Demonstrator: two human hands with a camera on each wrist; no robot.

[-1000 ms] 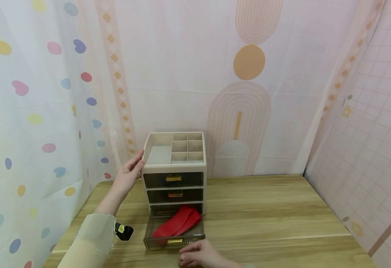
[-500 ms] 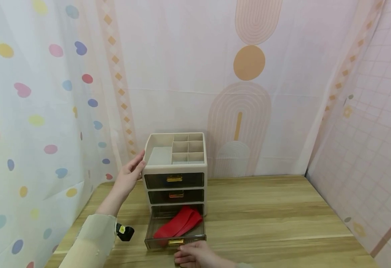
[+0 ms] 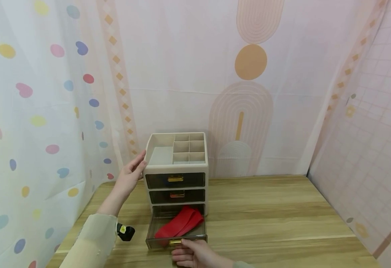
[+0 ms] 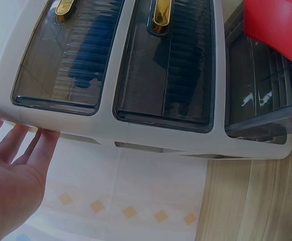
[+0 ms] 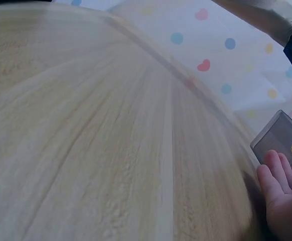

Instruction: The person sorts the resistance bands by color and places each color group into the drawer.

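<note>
Right hand (image 3: 195, 254) has advanced to the drawer (image 3: 176, 238) front; left hand (image 3: 130, 175) braces organizer (image 3: 176, 175).

red band (image 3: 179, 224) | cream organiser (image 3: 176, 169) – smoky drawers | gold handles

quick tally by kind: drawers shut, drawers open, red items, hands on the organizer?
Shut drawers: 2 (top drawer, middle drawer)
Open drawers: 1 (bottom drawer)
Red items: 1 (red band)
Hands: 2 (left hand, right hand)
Total: 6
</note>
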